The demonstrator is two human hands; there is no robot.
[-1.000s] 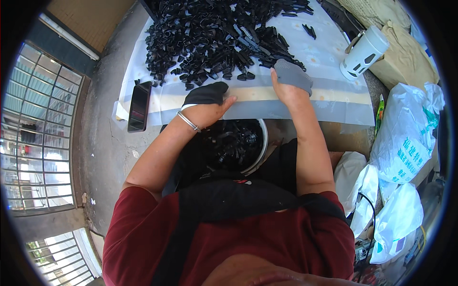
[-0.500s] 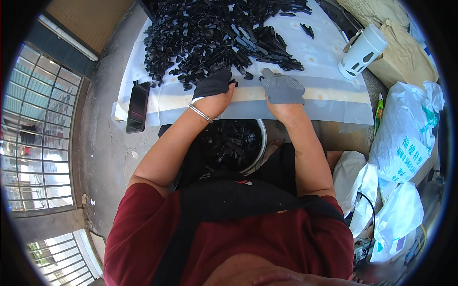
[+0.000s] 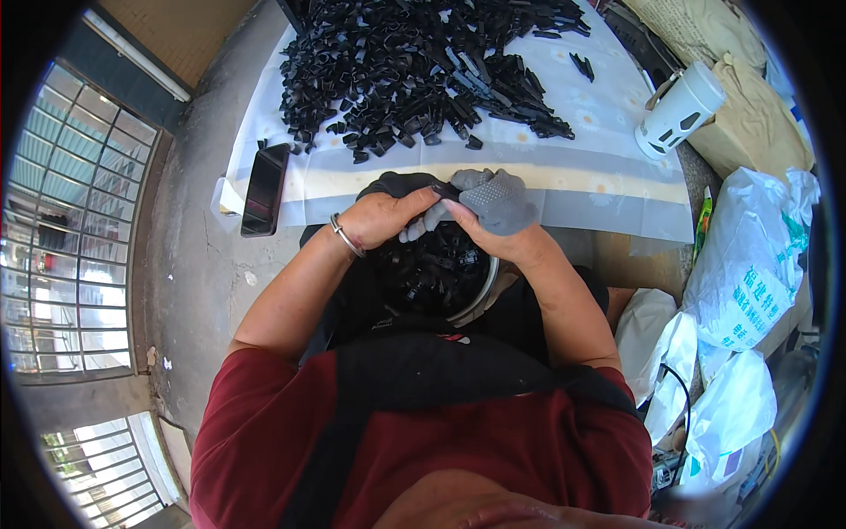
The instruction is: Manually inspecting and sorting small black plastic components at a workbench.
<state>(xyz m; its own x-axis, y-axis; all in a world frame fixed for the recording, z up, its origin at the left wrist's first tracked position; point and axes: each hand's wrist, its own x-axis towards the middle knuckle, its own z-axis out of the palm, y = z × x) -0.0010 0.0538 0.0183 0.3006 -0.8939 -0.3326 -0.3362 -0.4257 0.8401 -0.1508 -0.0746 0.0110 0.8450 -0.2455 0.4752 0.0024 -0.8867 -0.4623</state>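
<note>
My left hand (image 3: 388, 207), in a black glove with bare thumb and a metal bangle at the wrist, meets my right hand (image 3: 495, 210) at the table's near edge. The right one wears a grey dotted glove, its thumb bare too. Both are closed, thumbs toward each other, on a small black plastic piece (image 3: 448, 189) that the fingers mostly hide. Just below them, between my legs, a round bucket with a pale rim (image 3: 487, 286) holds many similar black pieces (image 3: 432, 273). A large heap of black plastic pieces (image 3: 379, 79) covers the far part of the table.
A phone (image 3: 264, 189) lies at the left of the tablecloth (image 3: 608, 181). Toward the far right stands a white tumbler (image 3: 680, 110). White plastic bags (image 3: 740, 256) and a brown paper sack (image 3: 731, 115) crowd the right side. Barred windows (image 3: 75, 220) are at the left.
Both hands have drawn back from the heap's near edge and come together above the bucket. Earlier they were apart, the left one beside the pieces. The view has shifted slightly.
</note>
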